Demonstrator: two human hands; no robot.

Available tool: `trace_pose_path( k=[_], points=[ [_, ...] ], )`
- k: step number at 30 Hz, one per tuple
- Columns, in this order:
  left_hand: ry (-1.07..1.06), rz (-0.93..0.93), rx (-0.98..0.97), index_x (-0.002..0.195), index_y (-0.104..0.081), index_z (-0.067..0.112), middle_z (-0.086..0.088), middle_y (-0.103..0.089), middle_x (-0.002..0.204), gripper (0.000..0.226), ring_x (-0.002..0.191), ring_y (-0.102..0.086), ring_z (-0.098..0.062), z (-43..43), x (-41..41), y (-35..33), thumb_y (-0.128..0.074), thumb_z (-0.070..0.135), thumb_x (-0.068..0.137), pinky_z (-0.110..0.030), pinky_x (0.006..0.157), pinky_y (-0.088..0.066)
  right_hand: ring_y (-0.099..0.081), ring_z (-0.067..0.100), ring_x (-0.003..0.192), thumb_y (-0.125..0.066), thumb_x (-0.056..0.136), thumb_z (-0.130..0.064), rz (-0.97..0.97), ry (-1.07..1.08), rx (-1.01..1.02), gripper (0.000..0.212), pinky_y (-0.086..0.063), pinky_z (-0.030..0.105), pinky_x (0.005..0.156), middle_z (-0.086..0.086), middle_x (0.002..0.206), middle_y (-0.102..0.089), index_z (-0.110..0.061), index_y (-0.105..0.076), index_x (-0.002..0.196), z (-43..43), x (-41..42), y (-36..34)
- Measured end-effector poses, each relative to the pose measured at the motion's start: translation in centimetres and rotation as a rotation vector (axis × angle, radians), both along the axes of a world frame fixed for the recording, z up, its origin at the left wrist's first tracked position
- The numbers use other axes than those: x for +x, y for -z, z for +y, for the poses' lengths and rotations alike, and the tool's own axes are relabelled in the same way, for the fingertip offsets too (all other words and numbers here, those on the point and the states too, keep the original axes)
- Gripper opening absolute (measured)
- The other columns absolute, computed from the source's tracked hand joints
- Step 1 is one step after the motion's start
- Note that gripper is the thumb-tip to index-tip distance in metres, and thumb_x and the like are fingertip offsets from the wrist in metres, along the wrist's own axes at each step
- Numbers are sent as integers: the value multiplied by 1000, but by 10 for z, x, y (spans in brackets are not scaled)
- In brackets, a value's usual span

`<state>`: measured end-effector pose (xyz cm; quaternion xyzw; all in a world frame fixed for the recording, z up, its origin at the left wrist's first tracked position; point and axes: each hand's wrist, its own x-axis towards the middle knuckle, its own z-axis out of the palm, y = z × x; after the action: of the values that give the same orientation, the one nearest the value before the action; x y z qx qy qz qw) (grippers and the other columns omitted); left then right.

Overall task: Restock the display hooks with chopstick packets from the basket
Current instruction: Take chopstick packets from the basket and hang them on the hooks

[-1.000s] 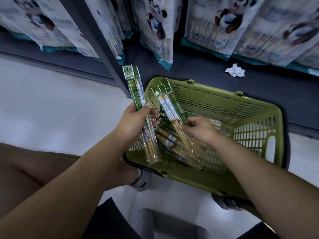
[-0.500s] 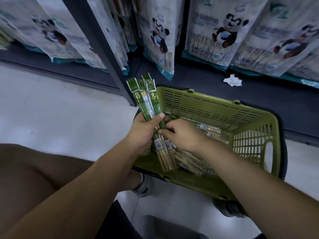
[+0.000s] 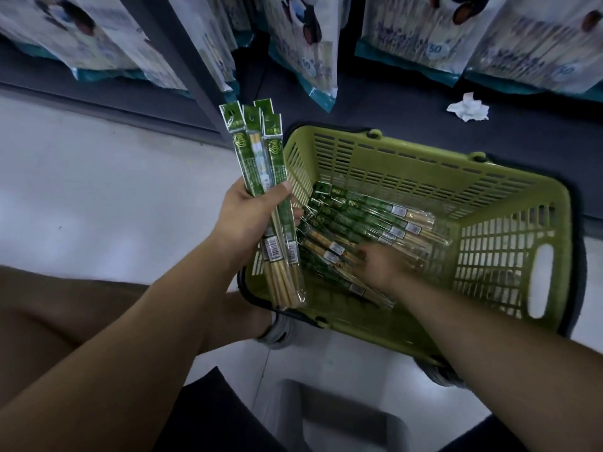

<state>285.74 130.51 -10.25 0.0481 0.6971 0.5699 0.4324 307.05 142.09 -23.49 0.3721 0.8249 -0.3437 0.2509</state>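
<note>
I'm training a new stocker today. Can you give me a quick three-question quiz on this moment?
1. True or false: the left hand holds just one chopstick packet.
2. Where is the right hand? A) on a shelf B) inside the basket, among loose packets C) on the floor
3. Fill in: the basket is ____ plastic.
Key: 1 false, it grips a bundle of packets; 2 B; 3 green.

Left hand (image 3: pixel 248 220), centre-left, curls thumb and fingers round upright chopstick packets (image 3: pixel 261 164), its forearm running to the lower left. Right hand (image 3: pixel 380 265), just right of centre, is blurred, palm down, forearm entering from lower right.
</note>
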Motion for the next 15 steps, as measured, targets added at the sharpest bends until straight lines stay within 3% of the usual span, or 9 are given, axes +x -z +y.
trace_pose_path(
  k=[5,15],
  points=[
    [-20,-22,-2,113,-63,5,-11,-77,87,29,84,-77,-37,-1,-3,4,-77,18,91,-45,67,-61,-62,27,112,-76,88,-37,-46,-53,85,54,-51,32,84,7,130,-61,-22,-57,136,-13,-4,15],
    [-12,-1,-10,109,-64,8,-11,-77,87,26,82,-77,-37,-1,-5,8,-78,19,91,-44,67,-62,-59,19,79,-67,96,-30,-57,74,61,19,-46,28,67,5,99,-71,-18,-71,110,-11,-3,24]
  ],
)
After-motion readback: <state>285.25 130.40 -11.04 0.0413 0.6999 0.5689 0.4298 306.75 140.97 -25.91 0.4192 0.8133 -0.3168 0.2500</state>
